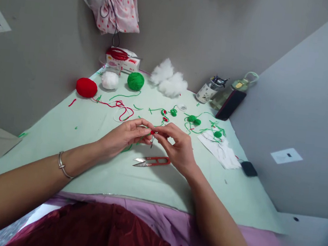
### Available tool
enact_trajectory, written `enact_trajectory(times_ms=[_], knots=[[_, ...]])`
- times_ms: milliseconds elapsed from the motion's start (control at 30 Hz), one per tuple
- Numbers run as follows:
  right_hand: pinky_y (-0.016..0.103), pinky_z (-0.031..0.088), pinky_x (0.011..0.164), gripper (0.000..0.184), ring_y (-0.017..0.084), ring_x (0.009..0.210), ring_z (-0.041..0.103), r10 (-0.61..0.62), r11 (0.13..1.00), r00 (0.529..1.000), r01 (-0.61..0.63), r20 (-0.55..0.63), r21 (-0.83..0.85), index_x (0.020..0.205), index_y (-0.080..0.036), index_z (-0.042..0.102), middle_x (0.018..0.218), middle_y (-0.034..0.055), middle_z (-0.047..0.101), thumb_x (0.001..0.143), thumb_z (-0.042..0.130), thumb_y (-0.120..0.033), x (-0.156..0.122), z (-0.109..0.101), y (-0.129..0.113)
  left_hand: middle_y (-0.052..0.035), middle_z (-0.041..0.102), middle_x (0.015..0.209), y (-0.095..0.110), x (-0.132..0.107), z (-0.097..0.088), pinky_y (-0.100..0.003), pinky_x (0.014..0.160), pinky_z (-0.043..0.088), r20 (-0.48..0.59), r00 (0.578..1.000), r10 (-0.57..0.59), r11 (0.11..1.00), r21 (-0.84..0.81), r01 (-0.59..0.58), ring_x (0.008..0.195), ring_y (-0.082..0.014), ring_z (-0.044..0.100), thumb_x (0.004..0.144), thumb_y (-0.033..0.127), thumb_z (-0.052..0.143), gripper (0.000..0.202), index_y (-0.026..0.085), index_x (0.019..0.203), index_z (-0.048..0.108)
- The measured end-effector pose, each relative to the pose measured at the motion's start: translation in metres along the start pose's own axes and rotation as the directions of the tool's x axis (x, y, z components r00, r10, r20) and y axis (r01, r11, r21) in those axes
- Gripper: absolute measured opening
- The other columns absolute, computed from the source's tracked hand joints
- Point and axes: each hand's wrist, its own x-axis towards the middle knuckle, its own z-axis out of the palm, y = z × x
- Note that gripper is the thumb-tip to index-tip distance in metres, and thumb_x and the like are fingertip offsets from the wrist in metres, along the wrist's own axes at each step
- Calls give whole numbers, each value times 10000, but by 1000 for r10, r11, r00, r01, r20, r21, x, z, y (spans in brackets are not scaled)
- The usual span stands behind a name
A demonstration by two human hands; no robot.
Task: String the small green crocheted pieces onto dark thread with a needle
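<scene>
Dark red cloth [91, 230] is nearest, just this side of the table edge, with purple cloth [250, 245] beside it. Beyond them the snips [149, 162] lie flat on the pale green table [109, 182], blades pointing left with their tips apart, orange-red handle to the right.

Just beyond the snips, both hands meet at the fingertips, raised over the table. Between them is a small red piece [152, 132]. The left hand [125, 136] pinches it between thumb and fingers; the right hand [179, 145] pinches it from the other side. A thin dark tool [152, 142] points down from the fingertips towards the snips; I cannot tell which hand grips it. Green yarn [127, 149] trails under the left hand, left of the snips.

Far beyond the snips, to the left, sit a red ball [86, 88], a white ball [109, 81] and a green ball [135, 81]. Straight beyond is white stuffing [173, 85]; nearer than that lie small red-and-green bits [165, 118]. Beyond the snips to the right are small green balls [192, 119], paper [223, 152], a pen cup [206, 93], and a dark slab [231, 105] leaning before a bottle [239, 85].
</scene>
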Motion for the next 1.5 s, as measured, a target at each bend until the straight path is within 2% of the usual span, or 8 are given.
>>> enact_trajectory(times_ms=[167, 367, 567, 833, 967, 1100, 1200, 1500], knots=[[280, 497, 645, 108, 126, 688, 602, 168, 981, 985, -162, -46, 105, 889, -209, 743, 823, 22, 656, 910, 689, -300, 1, 6, 6, -38, 734, 912, -4, 3, -2, -368, 904, 551, 15, 998, 66, 991, 119, -67, 841, -167, 706, 825, 331, 787, 274, 184, 1027, 673], [252, 506, 573, 122, 95, 581, 569, 325, 907, 944, -296, -51, 300, 909, -204, 748, 755, -7, 676, 862, 728, -315, 2, 7, 3, -14, 705, 747, -3, 2, -4, -315, 788, 547, -62, 991, 120, 965, 242, -102, 729, -149, 673, 908, 423, 691, 253, 172, 916, 659], [246, 511, 573, 167, 108, 614, 579, 363, 891, 931, -353, 17, 284, 867, -182, 737, 716, -1, 666, 822, 745, -344, 1, 10, -1, -17, 695, 698, 1, -1, -1, -316, 753, 525, -86, 987, 137, 931, 351, -99, 684, -155, 652, 924, 473, 646, 305, 175, 860, 651], [235, 478, 540, 228, 104, 579, 540, 449, 838, 891, -445, 65, 316, 841, -161, 720, 629, -16, 607, 822, 734, -389, 4, 8, -1, -9, 696, 763, -2, 1, -4, -306, 698, 532, -51, 980, 191, 924, 347, -162, 688, -158, 682, 886, 424, 701, 286, 173, 981, 604], [244, 463, 551, 162, 107, 580, 543, 392, 885, 920, -375, -10, 275, 893, -182, 718, 644, -24, 612, 841, 732, -335, 4, 2, 1, -27, 718, 769, 1, 0, -6, -319, 697, 538, -71, 983, 171, 923, 360, -134, 674, -169, 694, 888, 429, 706, 283, 165, 964, 640], [273, 427, 605, 72, 114, 634, 512, 177, 984, 974, -171, -141, 48, 825, -208, 723, 742, -1, 623, 884, 709, -247, 2, -5, -2, -27, 723, 758, 2, 0, -8, -323, 730, 555, -119, 971, 207, 914, 377, -149, 698, -171, 695, 865, 417, 740, 268, 168, 928, 665], [281, 409, 622, 85, 127, 654, 496, 41, 991, 993, -55, -112, -119, 838, -225, 732, 710, -2, 562, 912, 689, -223, 0, -7, -6, -17, 709, 747, 0, 2, -10, -313, 741, 561, -134, 962, 238, 905, 389, -170, 712, -165, 687, 862, 405, 746, 260, 166, 931, 674], [248, 396, 612, 141, 107, 640, 494, 6, 960, 999, -15, -34, -281, 835, -204, 698, 724, -11, 531, 924, 616, -129, -3, -5, -7, -9, 699, 738, 2, 0, -9, -285, 725, 561, -145, 962, 233, 897, 414, -155, 704, -150, 679, 873, 375, 725, 229, 160, 926, 665]])
